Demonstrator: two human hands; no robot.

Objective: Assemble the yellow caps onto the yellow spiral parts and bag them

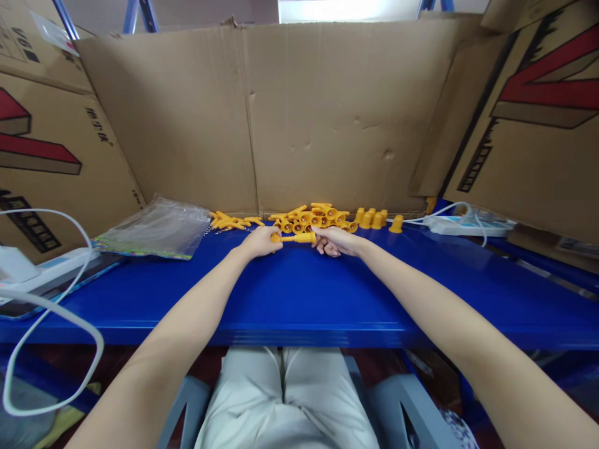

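We observe the left hand [262, 242] gripping the left end of a yellow spiral-shafted plastic piece [303, 237] and the right hand [334, 240] clasping its right end. We locate it over the blue table [299, 290], before a heap of yellow flared pieces [322, 218]; yellow cups [377, 220] stand rightward.

Even, moderate light, washed-out bright patch [349, 10] at top, dim below blue table [304, 287], wide-angle stretch at edges
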